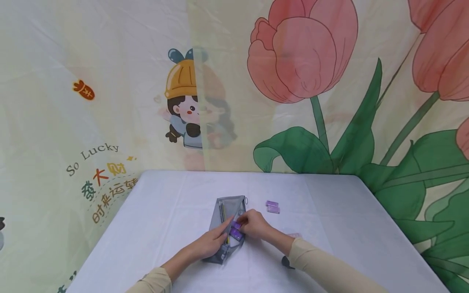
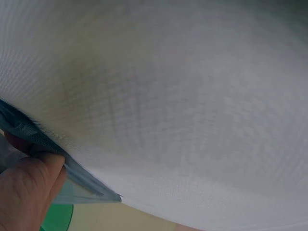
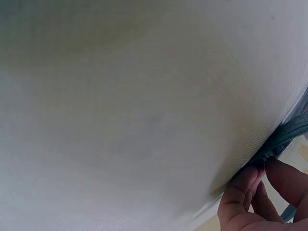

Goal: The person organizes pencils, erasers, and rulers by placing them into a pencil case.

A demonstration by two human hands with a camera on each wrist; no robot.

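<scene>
A grey mesh zip pouch [image 1: 224, 228] lies on the white table [image 1: 165, 211] with pencils showing inside it. My left hand [image 1: 212, 241] rests on the pouch and holds its edge [image 2: 72, 178]. My right hand [image 1: 253, 224] pinches a purple block [image 1: 236, 224] at the pouch's open side, with another purple block [image 1: 235, 234] just below it. In the right wrist view my fingertips [image 3: 250, 185] touch the pouch's zip edge [image 3: 288, 130]. Two more purple blocks [image 1: 272, 206] lie on the table a little beyond my right hand.
A pale pink flat item [image 1: 294, 235] lies by my right sleeve, and a small dark object [image 1: 286, 262] sits under that forearm. Printed curtains [image 1: 293, 81] with tulips and a cartoon girl hang right behind the table's far edge.
</scene>
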